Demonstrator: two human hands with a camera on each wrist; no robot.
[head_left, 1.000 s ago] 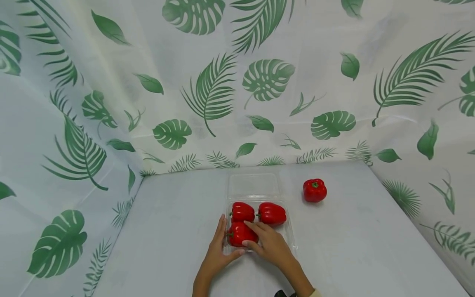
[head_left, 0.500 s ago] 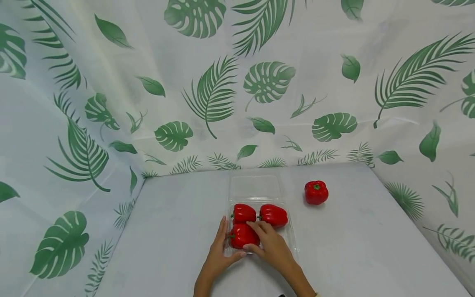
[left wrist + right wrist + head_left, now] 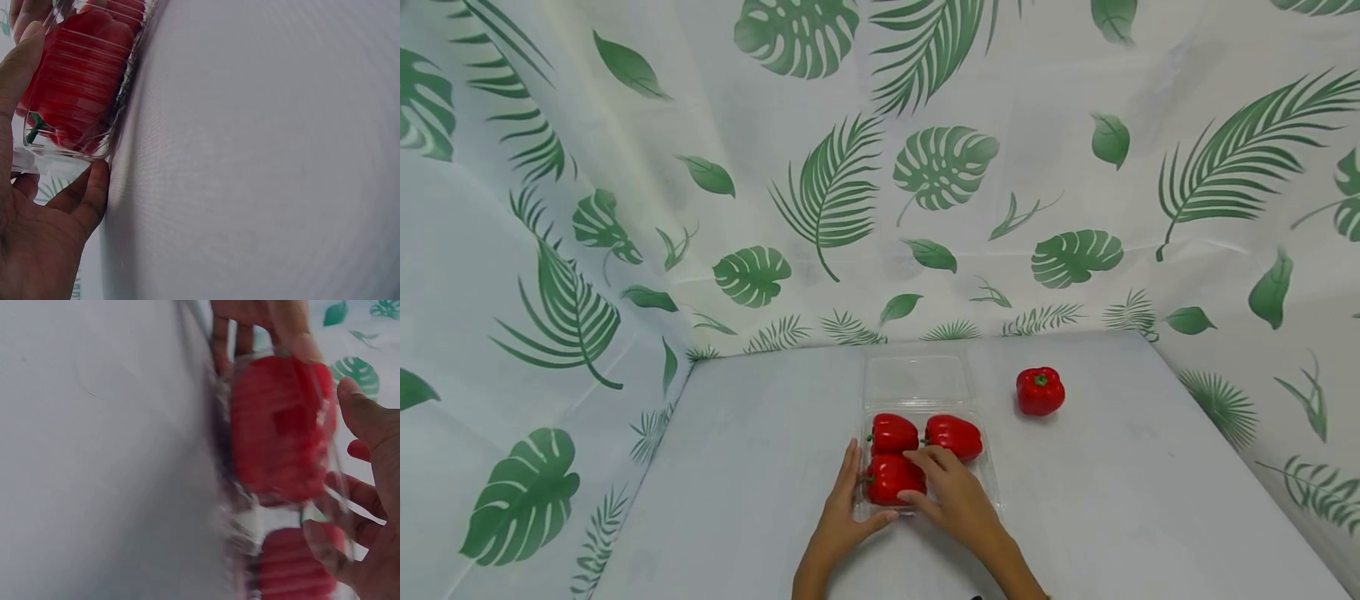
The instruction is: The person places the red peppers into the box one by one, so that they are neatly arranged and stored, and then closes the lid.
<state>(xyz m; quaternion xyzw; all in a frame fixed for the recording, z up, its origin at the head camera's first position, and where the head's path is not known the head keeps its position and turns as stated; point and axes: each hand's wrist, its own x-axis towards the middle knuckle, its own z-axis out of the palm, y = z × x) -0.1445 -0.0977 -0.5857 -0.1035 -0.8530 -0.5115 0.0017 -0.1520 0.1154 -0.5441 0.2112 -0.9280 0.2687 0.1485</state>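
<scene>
A clear plastic clamshell container (image 3: 991, 479) lies with its lid folded back, holding three red bell peppers. The near-left bell pepper (image 3: 891, 480) has its green stem toward the left wall; behind it are a far-left bell pepper (image 3: 895, 432) and a far-right bell pepper (image 3: 955, 435). My left hand (image 3: 837, 525) touches the container's near-left corner, fingers straight along the left side and thumb at the front wall (image 3: 81, 81). Over the near-right part, my right hand (image 3: 958, 502) hovers beside the near pepper, thumb and fingers spread and loosely bent, with a gap to the pepper in the right wrist view.
Another red bell pepper (image 3: 1041, 392) stands on the white table (image 3: 1120, 467), to the right of the container. The flat lid (image 3: 917, 380) lies toward the back. A leaf-patterned curtain (image 3: 842, 192) borders the table behind and at the sides.
My right hand has drawn slightly back to the right, its thumb and fingers loosening from the near pepper. My left hand stays at the corner. The view has shifted slightly.
</scene>
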